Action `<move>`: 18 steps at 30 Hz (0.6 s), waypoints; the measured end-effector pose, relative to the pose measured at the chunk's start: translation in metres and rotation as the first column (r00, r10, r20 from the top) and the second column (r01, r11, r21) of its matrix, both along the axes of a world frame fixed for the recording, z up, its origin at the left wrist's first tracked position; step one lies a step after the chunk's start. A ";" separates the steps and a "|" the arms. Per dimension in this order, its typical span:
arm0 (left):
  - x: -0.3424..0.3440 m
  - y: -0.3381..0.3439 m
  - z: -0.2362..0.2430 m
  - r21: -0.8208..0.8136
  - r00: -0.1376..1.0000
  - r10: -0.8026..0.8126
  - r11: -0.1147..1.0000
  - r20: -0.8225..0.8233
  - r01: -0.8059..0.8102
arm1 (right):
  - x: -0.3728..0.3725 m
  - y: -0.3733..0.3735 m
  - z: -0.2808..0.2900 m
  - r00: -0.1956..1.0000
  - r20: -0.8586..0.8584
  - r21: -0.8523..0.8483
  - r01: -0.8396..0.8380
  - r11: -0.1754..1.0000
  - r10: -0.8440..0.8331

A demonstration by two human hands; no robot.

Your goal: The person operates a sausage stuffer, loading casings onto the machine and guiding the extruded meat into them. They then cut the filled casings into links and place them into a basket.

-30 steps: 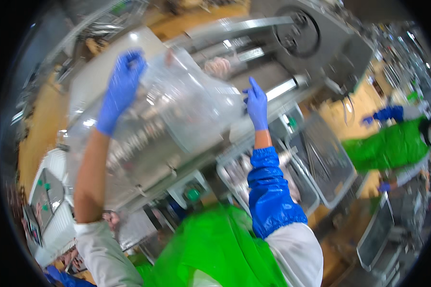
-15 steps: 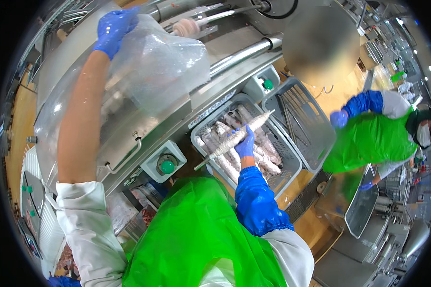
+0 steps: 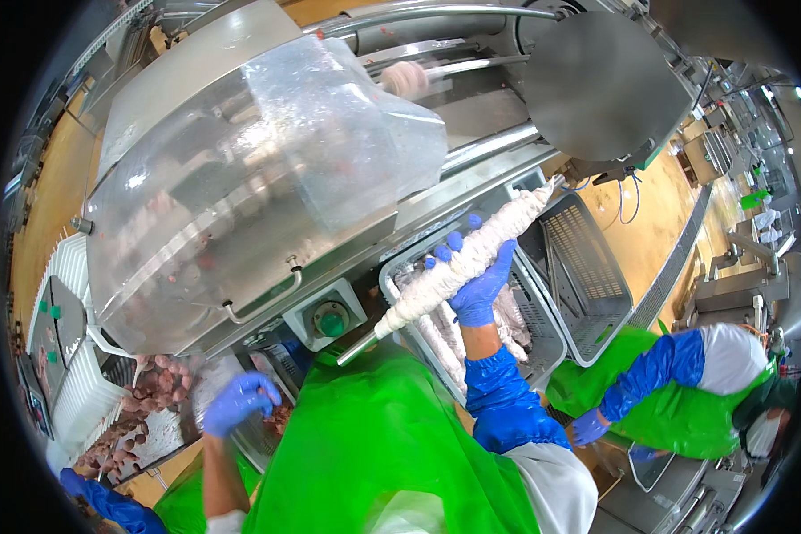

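Note:
My right hand (image 3: 483, 294) is wrapped round a metal skewer coated in pale meat (image 3: 454, 271), held slanting above a grey crate (image 3: 545, 313). One bare end of the rod points down toward my green apron, and the other points to the far right. More meat-covered skewers lie in the crate, partly hidden by my hand and the held one. My left hand (image 3: 240, 406) hangs at the left of my apron, fingers loosely curled and apart, nothing in it. Nearby is a control box with a green button (image 3: 332, 324).
A steel machine with a clear curved cover (image 3: 214, 240) and plastic sheet (image 3: 347, 133) spans the far side. A grey basket (image 3: 589, 258) holding metal rods adjoins the crate. Pink meat pieces (image 3: 165, 387) lie at left. A co-worker (image 3: 667, 383) stands right; another's blue sleeve (image 3: 116, 503) shows lower left.
My left hand has let go of the plastic sheet and dropped to my side. My right hand has lifted the skewer higher above the crate. The co-worker at right has shifted position.

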State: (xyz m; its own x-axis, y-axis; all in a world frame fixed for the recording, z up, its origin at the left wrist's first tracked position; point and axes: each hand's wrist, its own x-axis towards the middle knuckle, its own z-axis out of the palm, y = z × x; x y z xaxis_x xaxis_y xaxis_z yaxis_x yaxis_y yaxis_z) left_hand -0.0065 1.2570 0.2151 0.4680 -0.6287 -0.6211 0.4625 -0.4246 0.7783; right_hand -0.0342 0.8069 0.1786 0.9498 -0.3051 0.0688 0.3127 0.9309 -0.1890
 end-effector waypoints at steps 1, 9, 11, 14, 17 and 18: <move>-0.027 0.044 -0.043 0.009 0.973 0.115 0.993 -0.199 -0.115 | 0.004 0.002 0.007 1.000 0.012 -0.010 -0.016 1.000 0.016; -0.163 0.202 -0.248 0.478 0.941 0.321 0.813 0.108 -0.332 | 0.030 0.027 0.052 0.970 0.171 -0.125 -0.151 0.980 0.172; -0.123 0.163 -0.206 0.616 0.976 0.007 0.775 0.218 -0.143 | 0.034 0.032 0.069 0.961 0.213 -0.137 -0.149 0.979 0.176; -0.059 0.045 -0.046 -0.030 0.941 0.305 0.952 0.148 -0.304 | 0.041 0.048 0.097 0.925 0.316 -0.139 -0.175 0.975 0.212; -0.031 -0.057 0.076 -0.039 0.713 0.084 0.996 0.696 -0.080 | 0.057 0.082 0.121 0.874 0.399 -0.130 -0.247 0.960 0.279; -0.025 -0.075 0.096 0.015 0.707 0.078 0.992 0.703 -0.125 | 0.063 0.095 0.130 0.868 0.398 -0.141 -0.262 0.955 0.297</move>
